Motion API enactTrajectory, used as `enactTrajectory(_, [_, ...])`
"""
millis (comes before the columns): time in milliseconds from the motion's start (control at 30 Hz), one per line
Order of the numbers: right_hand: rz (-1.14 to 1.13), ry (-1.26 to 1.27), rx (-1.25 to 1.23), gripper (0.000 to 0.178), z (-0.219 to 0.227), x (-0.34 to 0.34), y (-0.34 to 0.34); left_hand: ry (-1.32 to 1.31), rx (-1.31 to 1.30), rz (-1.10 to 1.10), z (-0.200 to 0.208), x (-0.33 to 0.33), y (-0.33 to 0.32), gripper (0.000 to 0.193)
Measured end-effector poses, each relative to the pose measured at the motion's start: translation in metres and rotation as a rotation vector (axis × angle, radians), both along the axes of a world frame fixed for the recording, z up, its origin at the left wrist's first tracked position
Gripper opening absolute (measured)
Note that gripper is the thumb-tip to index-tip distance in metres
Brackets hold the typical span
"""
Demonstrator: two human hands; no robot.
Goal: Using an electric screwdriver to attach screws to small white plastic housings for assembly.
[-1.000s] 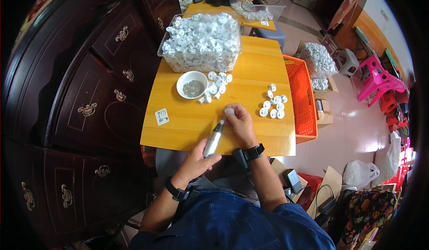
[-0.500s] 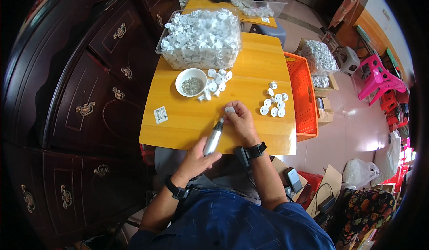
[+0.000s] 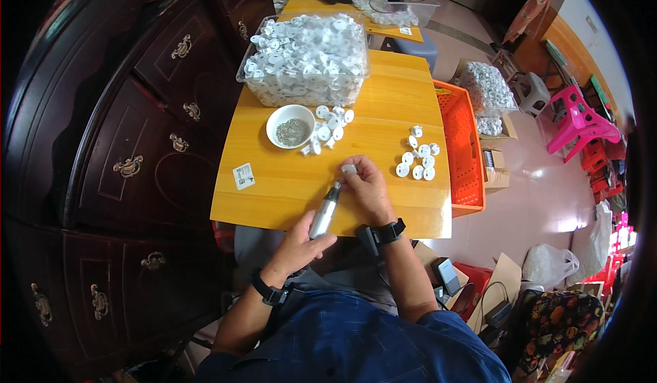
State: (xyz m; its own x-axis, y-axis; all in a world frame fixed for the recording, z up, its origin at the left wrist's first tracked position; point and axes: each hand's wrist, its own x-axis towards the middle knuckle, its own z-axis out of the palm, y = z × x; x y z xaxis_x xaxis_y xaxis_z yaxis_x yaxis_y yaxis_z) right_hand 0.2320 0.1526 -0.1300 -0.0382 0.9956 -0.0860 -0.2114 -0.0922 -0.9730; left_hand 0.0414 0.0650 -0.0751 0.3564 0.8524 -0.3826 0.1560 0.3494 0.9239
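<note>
My left hand (image 3: 299,245) is wrapped round a silver electric screwdriver (image 3: 324,216) with a dark collar, tilted with its tip up and to the right. That tip meets a small round white plastic part (image 3: 349,169), which my right hand (image 3: 368,188) pinches between thumb and fingers. The exact contact between tip and part is too small to make out. Beyond my hands stands a white bowl (image 3: 271,134) of tiny metal screws (image 3: 293,132). Beside it lies a loose pile of white plastic parts (image 3: 330,126). Another group of such parts (image 3: 418,157) lies at the right edge of the table.
A clear bin (image 3: 301,85) heaped with white parts stands at the table's (image 3: 287,191) back. An orange crate (image 3: 465,150) borders the right edge. Dark drawers (image 3: 130,167) rise close at left. A white label (image 3: 243,176) lies on the tabletop. A pink stool (image 3: 578,120) stands farther right.
The whole view has shifted slightly left. My hands keep the same hold on the screwdriver and the white part, with no other visible change.
</note>
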Motion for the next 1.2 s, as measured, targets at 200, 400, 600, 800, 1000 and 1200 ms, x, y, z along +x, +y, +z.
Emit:
enactTrajectory(200, [0.005,0.003,0.003,0.009,-0.002,0.001,0.001,0.017,-0.007,-0.011,-0.001,-0.003,0.001,0.045])
enactTrajectory(400, [0.063,0.074,0.006,0.007,-0.007,0.004,0.002,-0.065,-0.052,-0.012,0.001,-0.004,0.001,0.042])
enactTrajectory(600, [0.09,0.043,0.017,0.007,-0.006,0.007,0.003,-0.144,-0.1,-0.017,0.0,-0.004,0.003,0.041])
enactTrajectory(800, [0.088,0.076,0.022,0.008,-0.004,0.007,0.002,-0.17,-0.126,-0.029,0.003,-0.004,0.006,0.037])
enactTrajectory(1000, [0.111,0.077,0.05,0.008,-0.007,0.009,0.004,-0.198,-0.141,-0.036,-0.002,-0.005,0.007,0.034])
enactTrajectory(1200, [0.103,0.101,0.039,0.009,-0.002,0.009,0.003,-0.271,-0.232,-0.023,0.003,-0.006,0.006,0.031])
